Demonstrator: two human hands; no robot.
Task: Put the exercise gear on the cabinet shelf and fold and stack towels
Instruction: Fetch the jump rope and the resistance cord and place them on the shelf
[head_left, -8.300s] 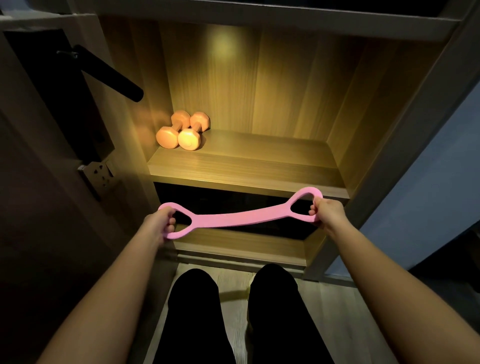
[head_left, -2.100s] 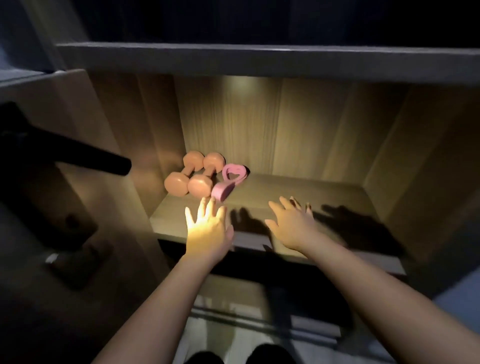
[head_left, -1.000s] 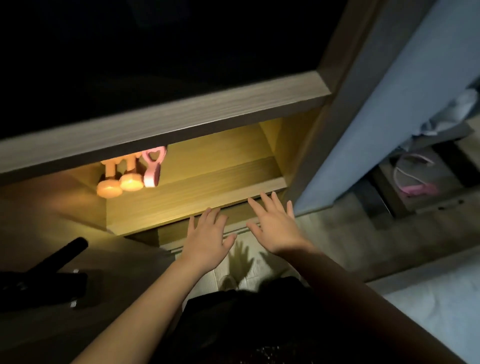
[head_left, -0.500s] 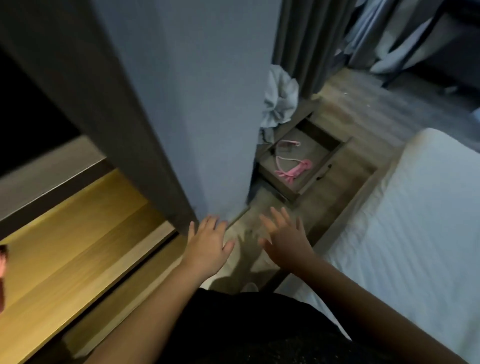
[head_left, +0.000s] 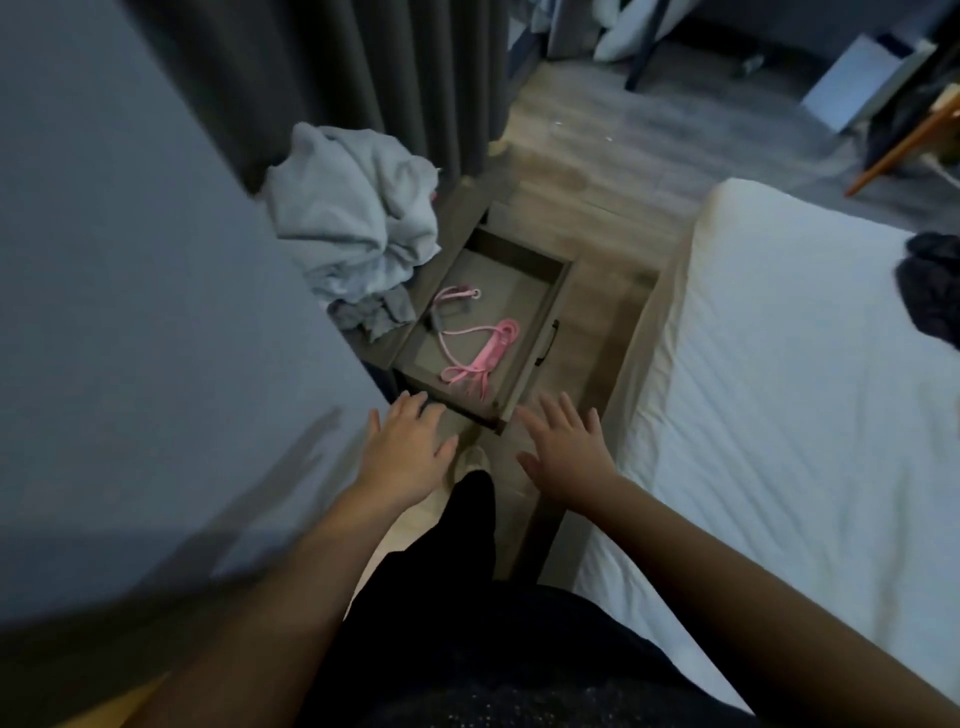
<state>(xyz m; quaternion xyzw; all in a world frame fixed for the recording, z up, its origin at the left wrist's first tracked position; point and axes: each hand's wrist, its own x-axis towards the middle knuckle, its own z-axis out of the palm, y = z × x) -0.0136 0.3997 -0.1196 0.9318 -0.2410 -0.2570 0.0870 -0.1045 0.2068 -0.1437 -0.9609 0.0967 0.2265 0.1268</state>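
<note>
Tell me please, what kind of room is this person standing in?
Probably a bedroom. A bed with a white sheet lies on the right, an open bedside drawer sits next to it with crumpled towels beside it, and dark curtains hang behind.

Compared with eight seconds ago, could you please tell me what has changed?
The left hand and right hand let go of the pink band, leaving it on the cabinet shelf beside the dumbbells. The view swung right, to an open drawer holding a pink rope. Since then both hands have stayed empty and spread.
</note>
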